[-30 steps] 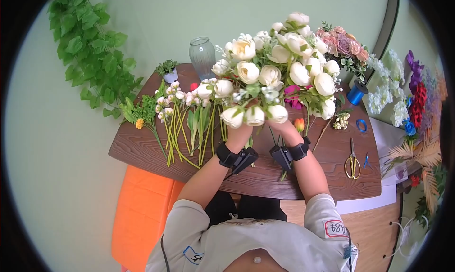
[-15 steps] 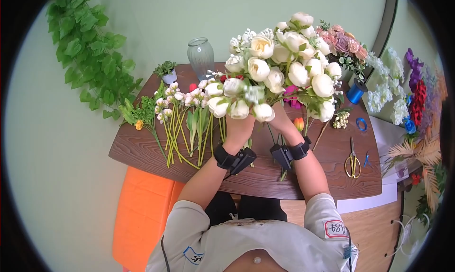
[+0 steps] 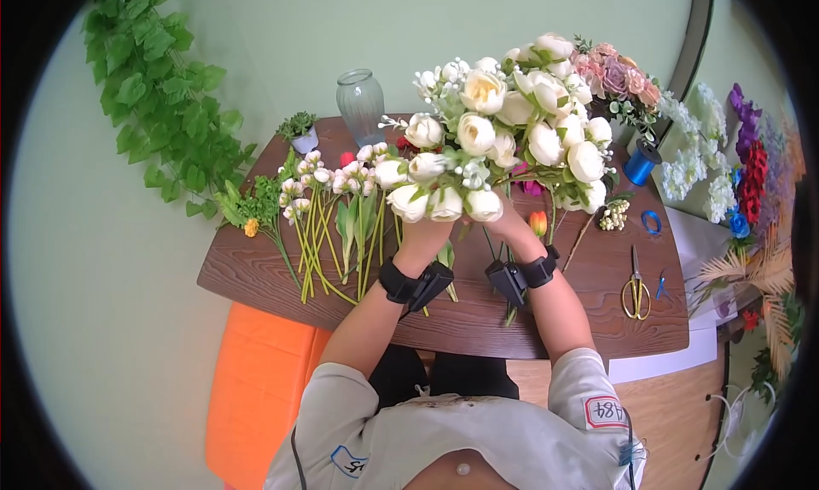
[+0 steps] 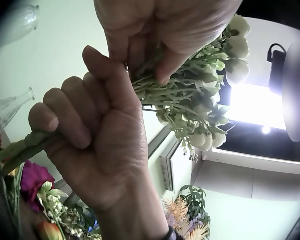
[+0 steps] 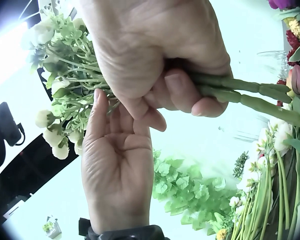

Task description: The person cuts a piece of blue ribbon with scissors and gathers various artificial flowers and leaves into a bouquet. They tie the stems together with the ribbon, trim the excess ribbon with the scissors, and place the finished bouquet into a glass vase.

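Note:
A bunch of white artificial flowers [image 3: 476, 134] with small berries and pale leaves is held up over the table. My right hand [image 5: 165, 55] curls its fingers round the thick green stems [image 5: 250, 95], which stick out beyond its little finger. Higher up, just under the blooms, my left hand [image 4: 165, 25] holds the thin branches [image 4: 165, 95] between thumb and fingers. The hands meet at the bunch; in the right wrist view the left fingertips are hidden behind the right hand. Blooms cover much of both hands in the head view.
White-pink flowers [image 3: 317, 173] with long stems lie on the dark wooden table [image 3: 256, 255] at left. A glass vase [image 3: 361, 106] and potted succulent [image 3: 299, 130] stand behind. At right are scissors [image 3: 636, 294], blue ribbon spool [image 3: 641, 163], and an orange tulip [image 3: 537, 224].
The front blooms swung left, then partly back right, while the upper blooms shifted right. My left wrist has moved slightly left; the right arm stays in place, with the bunch still held.

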The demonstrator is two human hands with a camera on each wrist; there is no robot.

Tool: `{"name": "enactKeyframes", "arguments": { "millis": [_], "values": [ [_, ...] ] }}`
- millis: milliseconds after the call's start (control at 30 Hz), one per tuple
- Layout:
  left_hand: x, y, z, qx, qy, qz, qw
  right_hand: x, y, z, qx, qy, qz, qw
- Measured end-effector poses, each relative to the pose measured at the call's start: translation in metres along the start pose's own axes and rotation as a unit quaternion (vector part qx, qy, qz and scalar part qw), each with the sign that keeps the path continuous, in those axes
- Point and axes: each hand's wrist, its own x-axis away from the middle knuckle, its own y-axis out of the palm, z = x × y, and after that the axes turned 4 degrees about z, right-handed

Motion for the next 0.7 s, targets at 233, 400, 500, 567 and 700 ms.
{"name": "enactKeyframes", "arguments": {
  "millis": [233,400,500,567,700],
  "values": [
    [0.008,0.004,-0.025,-0.314,0.231,-0.007,0.921,0.006,0.005,-0.026,0.268,0.058,0.028,0.961],
    [-0.002,-0.005,0.002,0.047,-0.013,-0.151,0.987,-0.025,-0.026,0.088,0.46,-0.214,-0.009,0.862],
    [-0.002,-0.001,-0.06,-0.213,0.096,-0.305,0.923,-0.024,-0.028,0.09,0.455,-0.331,0.018,0.827],
    [0.0,-0.005,-0.064,-0.18,0.086,-0.288,0.937,-0.024,-0.029,0.09,0.425,-0.293,0.012,0.856],
    [-0.006,0.011,-0.065,-0.114,0.064,-0.253,0.959,-0.024,-0.03,0.09,0.36,-0.216,-0.002,0.908]
  ]
}}
